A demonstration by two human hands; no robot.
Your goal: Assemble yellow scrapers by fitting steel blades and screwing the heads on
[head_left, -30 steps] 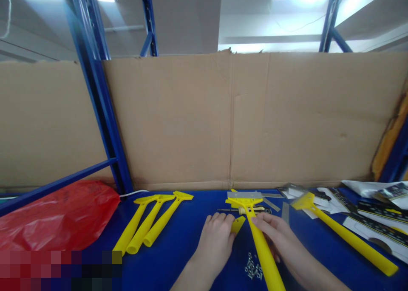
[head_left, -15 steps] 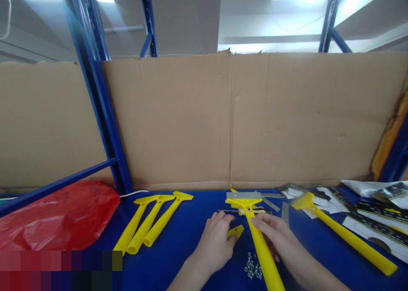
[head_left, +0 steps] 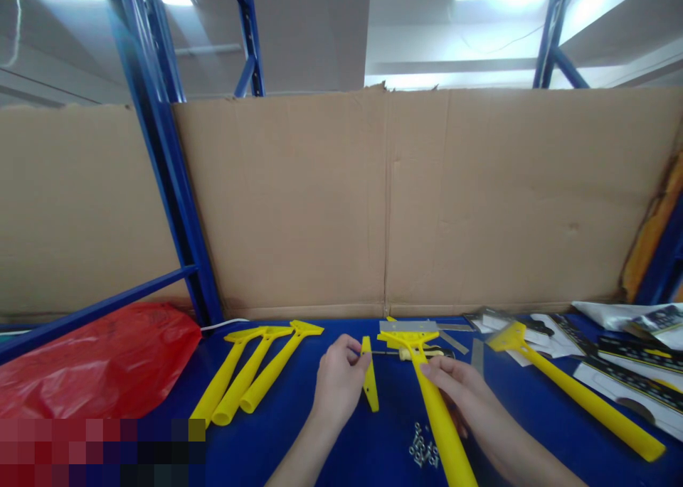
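Left hand (head_left: 340, 379) pinches a flat, tapered yellow plate (head_left: 369, 384) between thumb and fingers, holding it on edge just left of the scraper. Curled around the smooth yellow scraper (head_left: 445, 430), the right hand (head_left: 462, 391) grips its shaft below the flared head, where a grey metal blade (head_left: 408, 326) lies along the far edge.

A crumpled, glossy red plastic bag (head_left: 101, 359) sits at the far left; its contents cannot be told. Shiny plastic packets (head_left: 645, 327) lie at the far right, what they hold also unclear. Small shiny metal fasteners (head_left: 424, 448) form a loose pile on the blue tabletop (head_left: 256, 451), beside the scraper's shaft. Three tubular yellow handles (head_left: 244, 379) with open ends lie side by side near the bag. Behind everything stands creased brown cardboard (head_left: 299, 210).
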